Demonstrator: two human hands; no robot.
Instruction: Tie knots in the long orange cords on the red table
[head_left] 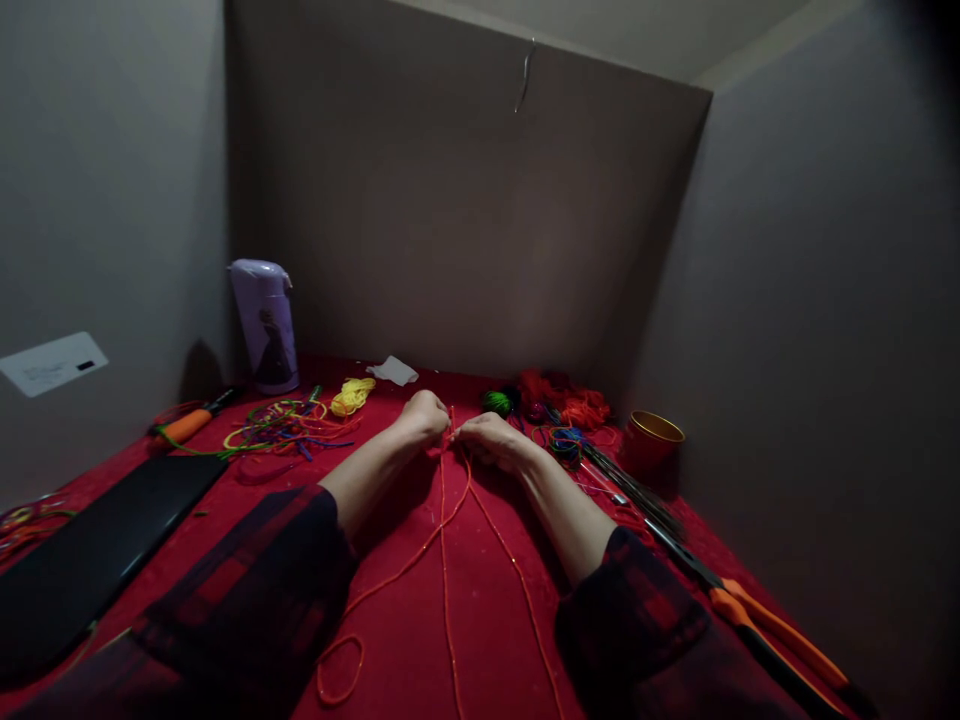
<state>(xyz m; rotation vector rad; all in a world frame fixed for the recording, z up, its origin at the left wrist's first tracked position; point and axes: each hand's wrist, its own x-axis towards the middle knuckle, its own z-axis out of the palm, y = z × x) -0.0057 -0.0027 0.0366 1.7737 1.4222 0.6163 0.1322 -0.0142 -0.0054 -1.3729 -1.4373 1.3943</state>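
Thin orange cord (444,560) runs down the red cloth toward me in several strands, with a small loop at the lower left. My left hand (426,415) is closed at the upper end of the cord, its fingers curled and partly turned away. Close beside it, my right hand (491,438) pinches the cord between thumb and fingertips. A short end of cord sticks up between the two hands. Whether there is a knot at the fingertips is too small to tell.
Left: a black flat slab (112,550), tangled cords (289,425), an orange-handled tool (187,425), yellow cord (352,396) and a purple flask (266,325). Right: orange yarn (585,405), a green ball (496,402), a red cup (651,440) and orange-handled pliers (750,610). Grey walls enclose the cloth.
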